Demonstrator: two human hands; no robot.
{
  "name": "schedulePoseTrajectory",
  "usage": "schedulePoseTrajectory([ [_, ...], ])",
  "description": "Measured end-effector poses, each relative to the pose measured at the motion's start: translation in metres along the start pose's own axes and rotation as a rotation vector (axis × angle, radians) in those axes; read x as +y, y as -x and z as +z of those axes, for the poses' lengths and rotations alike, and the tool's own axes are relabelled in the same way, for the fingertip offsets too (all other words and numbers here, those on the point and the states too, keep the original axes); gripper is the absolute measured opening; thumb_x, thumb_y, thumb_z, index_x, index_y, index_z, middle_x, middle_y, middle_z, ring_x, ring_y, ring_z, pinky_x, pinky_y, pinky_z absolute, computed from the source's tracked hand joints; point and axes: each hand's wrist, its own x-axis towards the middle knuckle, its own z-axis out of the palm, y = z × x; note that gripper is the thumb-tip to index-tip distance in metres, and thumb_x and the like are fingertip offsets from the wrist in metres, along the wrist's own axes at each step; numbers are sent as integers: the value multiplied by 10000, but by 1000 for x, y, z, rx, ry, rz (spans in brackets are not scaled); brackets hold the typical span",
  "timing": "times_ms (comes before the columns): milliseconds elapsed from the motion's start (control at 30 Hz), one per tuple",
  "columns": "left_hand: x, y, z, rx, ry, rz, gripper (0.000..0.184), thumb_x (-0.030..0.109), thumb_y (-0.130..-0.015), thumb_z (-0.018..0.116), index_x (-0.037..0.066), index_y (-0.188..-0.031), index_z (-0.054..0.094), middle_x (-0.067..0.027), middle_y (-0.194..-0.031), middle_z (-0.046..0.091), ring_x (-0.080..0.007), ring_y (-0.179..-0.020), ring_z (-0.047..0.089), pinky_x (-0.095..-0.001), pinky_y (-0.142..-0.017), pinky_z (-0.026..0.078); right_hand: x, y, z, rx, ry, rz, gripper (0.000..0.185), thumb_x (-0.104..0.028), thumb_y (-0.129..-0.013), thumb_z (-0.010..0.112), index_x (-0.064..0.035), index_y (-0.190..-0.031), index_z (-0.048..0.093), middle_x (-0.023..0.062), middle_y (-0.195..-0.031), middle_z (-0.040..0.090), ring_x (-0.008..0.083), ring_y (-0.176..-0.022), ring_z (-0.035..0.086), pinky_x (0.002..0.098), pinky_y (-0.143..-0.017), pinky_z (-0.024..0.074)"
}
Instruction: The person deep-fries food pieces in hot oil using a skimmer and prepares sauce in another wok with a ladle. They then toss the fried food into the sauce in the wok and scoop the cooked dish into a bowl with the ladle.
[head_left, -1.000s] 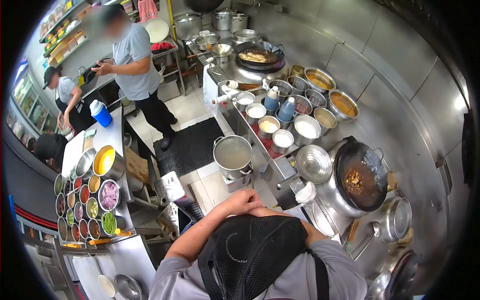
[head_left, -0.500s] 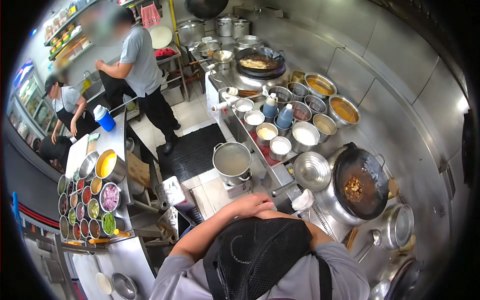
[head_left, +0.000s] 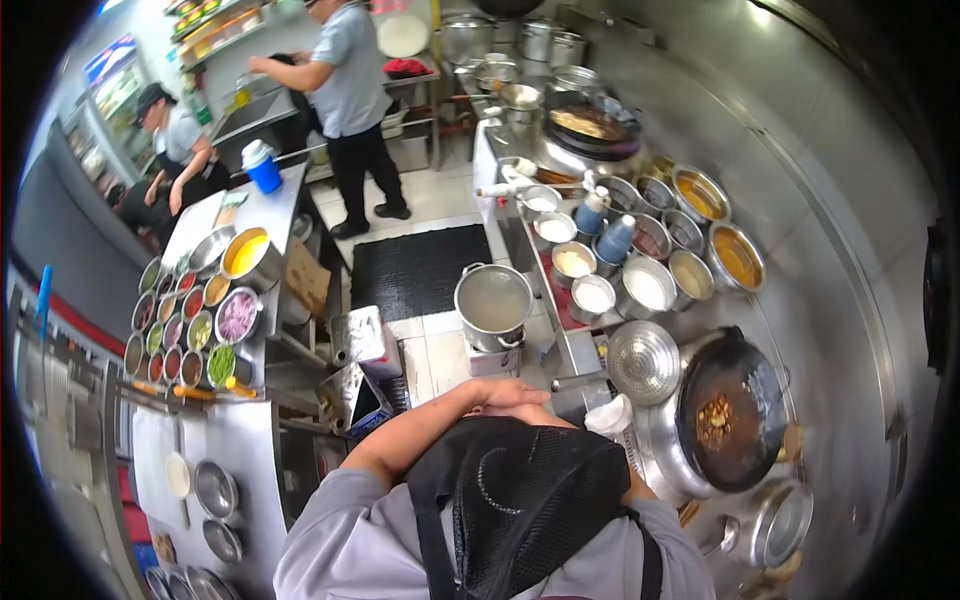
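My left hand lies across my right arm in front of my body, with its fingers stretched out toward the right. No tool shows in it. My right hand is mostly hidden beneath the left hand and behind the black mesh cloth, so its fingers cannot be made out. Just to the right are a white cloth and a perforated strainer with its handle. Beyond them, a wok holds dark liquid and small browned pieces. Ahead on a low stand is a pot of cloudy liquid.
Sauce and seasoning tubs and squeeze bottles line the right counter, near another wok. Ingredient tins crowd the left table. A black mat covers the floor. Two other people stand at the back left.
My view has turned left, so the surroundings sit further right in it. My hands stay together in front of me, the left still over the right. The person at the back has shifted stance.
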Motion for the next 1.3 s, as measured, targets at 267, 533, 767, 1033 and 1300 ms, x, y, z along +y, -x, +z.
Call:
schedulePoseTrajectory([
  [267, 13, 35, 10, 14, 471, -79, 539, 469, -965, 499, -4, -1197, 613, -120, -1105, 665, -228, -950, 636, -396, -829, 490, -12, -33, 2, -214, 130, -58, 321, -247, -898, 595, -33, -1135, 629, 130, -909, 669, 244, -834, 678, 383, -700, 536],
  [533, -32, 31, 10, 168, 552, 20, 487, 429, -974, 504, 0, -1169, 629, -90, -1005, 688, -198, -874, 649, -400, -780, 507, -23, -58, 9, -343, 219, -94, 323, -245, -899, 594, -30, -1137, 628, 124, -898, 669, 236, -837, 679, 377, -703, 535],
  [767, -68, 31, 9, 476, 254, 280, 463, 399, -952, 547, -23, -1129, 616, -105, -1080, 655, -178, -1000, 605, -362, -802, 489, -36, -70, 19, -443, 258, -164, 325, -243, -899, 593, -27, -1139, 627, 119, -889, 669, 229, -840, 679, 373, -705, 535],
  [1033, 39, 213, 17, 955, 277, 700, 260, 105, -891, 631, 3, -1122, 568, -149, -1220, 593, -237, -1157, 562, -376, -985, 444, 8, -52, -6, -246, 23, -39, 348, -232, -905, 590, -24, -1185, 610, 107, -906, 672, 198, -856, 666, 346, -738, 523],
  [1300, 207, 276, 62, 820, 482, 1760, 230, 178, -821, 722, 79, -868, 520, -69, -927, 626, -231, -796, 554, -354, -697, 459, 29, -18, 1, -46, -111, -64, 383, -257, -916, 600, -4, -1204, 606, 147, -1050, 686, 215, -949, 651, 330, -837, 502],
])
